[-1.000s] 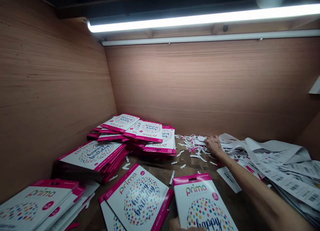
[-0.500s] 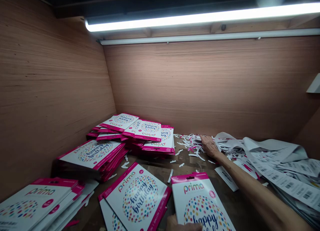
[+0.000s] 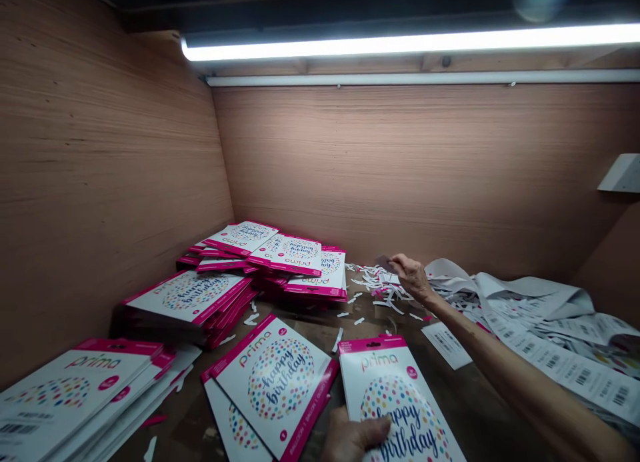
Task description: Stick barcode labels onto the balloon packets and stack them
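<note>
Left hand [image 3: 353, 435], at six o'clock, thumbs a happy-birthday balloon packet [image 3: 395, 399]; outstretched right hand [image 3: 413, 275], toward two o'clock, pinches a small card [image 3: 385, 263].

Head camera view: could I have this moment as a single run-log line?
left hand: holding happy birthday packet | right hand: pinching small flat piece near paper scraps | barcode strips: at right

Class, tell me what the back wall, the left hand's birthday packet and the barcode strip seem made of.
Back wall: wood or wood-effect board, matte; fine streaky grain.
Birthday packet, in left hand: probably smooth card; crisp edges, punched slot.
Barcode strip: likely paper, dull white; bends in loose curls.
</note>
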The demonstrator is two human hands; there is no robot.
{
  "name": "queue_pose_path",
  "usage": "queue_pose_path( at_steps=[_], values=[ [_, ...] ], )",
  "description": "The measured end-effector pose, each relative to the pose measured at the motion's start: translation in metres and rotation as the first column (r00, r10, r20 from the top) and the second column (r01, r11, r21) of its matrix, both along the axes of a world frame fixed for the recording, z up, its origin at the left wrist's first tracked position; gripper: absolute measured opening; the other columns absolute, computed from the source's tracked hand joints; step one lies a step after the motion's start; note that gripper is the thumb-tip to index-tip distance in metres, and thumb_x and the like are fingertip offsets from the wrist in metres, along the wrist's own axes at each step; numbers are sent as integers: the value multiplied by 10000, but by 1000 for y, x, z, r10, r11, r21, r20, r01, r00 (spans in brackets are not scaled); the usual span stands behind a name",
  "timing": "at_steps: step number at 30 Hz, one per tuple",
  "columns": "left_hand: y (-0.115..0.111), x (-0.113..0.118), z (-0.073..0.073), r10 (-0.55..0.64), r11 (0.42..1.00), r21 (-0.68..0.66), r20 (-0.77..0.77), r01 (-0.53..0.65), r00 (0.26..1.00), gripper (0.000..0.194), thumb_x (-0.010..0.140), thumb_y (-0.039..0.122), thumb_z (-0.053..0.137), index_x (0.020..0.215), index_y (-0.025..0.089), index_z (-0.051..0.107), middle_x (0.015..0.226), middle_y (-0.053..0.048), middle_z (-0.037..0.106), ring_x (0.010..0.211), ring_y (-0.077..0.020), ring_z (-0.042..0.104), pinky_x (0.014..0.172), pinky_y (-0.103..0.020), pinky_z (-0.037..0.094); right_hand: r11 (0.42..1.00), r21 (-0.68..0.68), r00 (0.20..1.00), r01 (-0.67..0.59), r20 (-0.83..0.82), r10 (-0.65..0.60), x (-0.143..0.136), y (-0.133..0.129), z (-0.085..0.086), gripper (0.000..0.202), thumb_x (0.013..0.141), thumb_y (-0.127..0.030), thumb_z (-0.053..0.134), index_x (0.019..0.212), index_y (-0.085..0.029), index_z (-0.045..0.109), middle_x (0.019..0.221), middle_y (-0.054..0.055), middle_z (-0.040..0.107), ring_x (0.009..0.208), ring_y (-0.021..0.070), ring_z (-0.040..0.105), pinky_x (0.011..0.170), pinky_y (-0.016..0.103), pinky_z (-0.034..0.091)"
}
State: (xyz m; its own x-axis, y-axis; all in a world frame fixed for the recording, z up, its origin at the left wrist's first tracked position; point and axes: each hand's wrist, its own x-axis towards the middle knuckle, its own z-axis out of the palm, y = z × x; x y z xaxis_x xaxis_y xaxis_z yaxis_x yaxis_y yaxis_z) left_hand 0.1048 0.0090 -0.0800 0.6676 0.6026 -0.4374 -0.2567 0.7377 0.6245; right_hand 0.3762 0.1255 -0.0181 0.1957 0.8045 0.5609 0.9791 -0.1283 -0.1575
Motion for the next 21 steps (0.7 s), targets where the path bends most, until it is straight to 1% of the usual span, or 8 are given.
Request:
queue_pose_path(
  at_steps=[4, 6, 9, 11, 14, 17, 19, 21],
  values=[
    [-5, 2, 8, 14, 997, -82, 24, -12, 1000, 371, 544, 127, 734, 890, 32, 640, 861, -191, 696, 908, -385, 622, 845, -518, 453, 996, 76, 998, -51, -17, 52, -29, -50, 68, 383, 933, -325, 243, 964, -134, 574, 816, 43, 639, 728, 137, 581, 627, 225, 379],
    [-9, 3, 14, 34, 995, -97, 14, -32, 999, 331, 581, 84, 705, 900, 26, 635, 857, -192, 696, 887, -361, 636, 845, -505, 459, 992, 47, 993, -118, 15, 117, -43, -86, 101, 379, 913, -392, 295, 949, -156, 588, 793, 17, 632, 723, 137, 571, 632, 236, 353],
    [-11, 5, 20, 58, 992, -108, -56, -63, 997, 250, 626, 49, 671, 871, 18, 631, 808, -186, 699, 831, -341, 653, 818, -504, 475, 939, -257, 925, -229, 244, 292, -64, -136, 127, 311, 872, -393, 401, 826, -174, 616, 657, 16, 612, 587, 141, 536, 549, 256, 284],
    [-12, 6, 22, 58, 991, -112, -86, -68, 995, 233, 643, 41, 662, 873, 24, 630, 769, -166, 701, 778, -328, 663, 789, -509, 485, 855, -464, 881, -232, 271, 387, -77, -159, 120, 221, 842, -294, 457, 721, -173, 597, 582, 21, 588, 500, 132, 483, 497, 260, 237],
    [-12, 6, 23, 56, 994, -90, -76, -63, 996, 244, 664, 37, 651, 907, 30, 630, 699, -137, 697, 686, -301, 671, 742, -492, 500, 751, -615, 901, -240, 148, 408, -87, -173, 83, 168, 801, -215, 486, 660, -173, 568, 554, 24, 570, 478, 127, 440, 473, 268, 209],
    [-13, 7, 24, 60, 995, -81, -66, -65, 996, 232, 686, 30, 628, 918, 25, 630, 657, -131, 692, 602, -269, 665, 701, -456, 511, 724, -589, 930, -359, -163, 328, -85, -170, 42, 177, 796, -241, 485, 658, -174, 574, 554, 7, 545, 490, 116, 425, 478, 258, 247],
    [-13, 7, 24, 65, 995, -74, -62, -69, 996, 230, 687, 26, 624, 917, 28, 632, 672, -134, 697, 580, -257, 661, 690, -442, 513, 730, -507, 872, -458, -415, 259, -83, -166, 23, 155, 771, -266, 511, 665, -174, 578, 566, -7, 534, 511, 112, 436, 485, 245, 283],
    [-14, 7, 24, 72, 995, -66, -58, -76, 996, 226, 681, 17, 624, 906, 32, 638, 678, -131, 699, 564, -247, 658, 685, -430, 514, 737, -450, 803, -504, -559, 207, -81, -164, 9, 133, 724, -294, 564, 668, -175, 574, 582, -17, 536, 540, 117, 461, 484, 234, 307]
  ],
)
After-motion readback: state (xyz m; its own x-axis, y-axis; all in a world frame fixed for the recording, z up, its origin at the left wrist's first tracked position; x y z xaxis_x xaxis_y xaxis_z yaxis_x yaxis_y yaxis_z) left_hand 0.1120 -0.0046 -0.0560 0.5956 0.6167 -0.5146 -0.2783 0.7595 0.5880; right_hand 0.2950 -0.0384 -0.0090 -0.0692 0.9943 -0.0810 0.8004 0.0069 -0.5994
